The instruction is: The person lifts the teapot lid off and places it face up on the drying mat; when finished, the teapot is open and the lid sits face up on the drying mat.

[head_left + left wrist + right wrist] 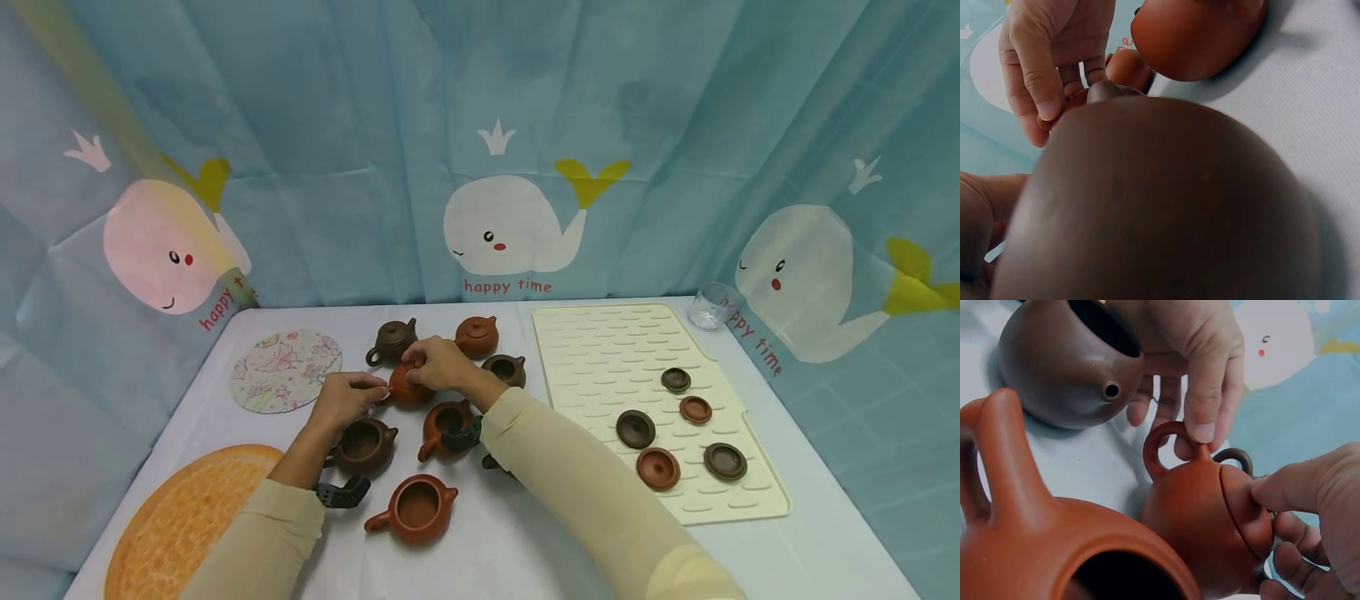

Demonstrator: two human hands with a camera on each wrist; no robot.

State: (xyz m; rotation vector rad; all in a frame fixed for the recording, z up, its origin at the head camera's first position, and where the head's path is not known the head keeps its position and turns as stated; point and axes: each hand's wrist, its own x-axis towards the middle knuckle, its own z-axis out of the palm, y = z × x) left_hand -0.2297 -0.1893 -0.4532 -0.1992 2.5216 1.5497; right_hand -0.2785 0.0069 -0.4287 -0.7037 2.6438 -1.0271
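A reddish-brown clay teapot [410, 387] is between my two hands. My left hand [1200, 359] pinches its looped handle [1159, 447] between thumb and fingers. At the teapot's mouth, my right hand [1322, 509] holds the matching lid [1249, 509], thumb on top and the other fingers curled at the far side. Only a thin seam shows between lid and body. In the left wrist view a dark brown teapot [1166, 194] hides most of the held one, and the right hand [1054, 56] shows behind it.
Open teapots [417, 510] stand close in front of the hands; lidded ones [477, 337] stand behind. Several loose lids [657, 468] lie on the cream mat [600, 350] at right. A clear glass [708, 307], a floral round mat [281, 371] and an orange round mat [195, 517] flank them.
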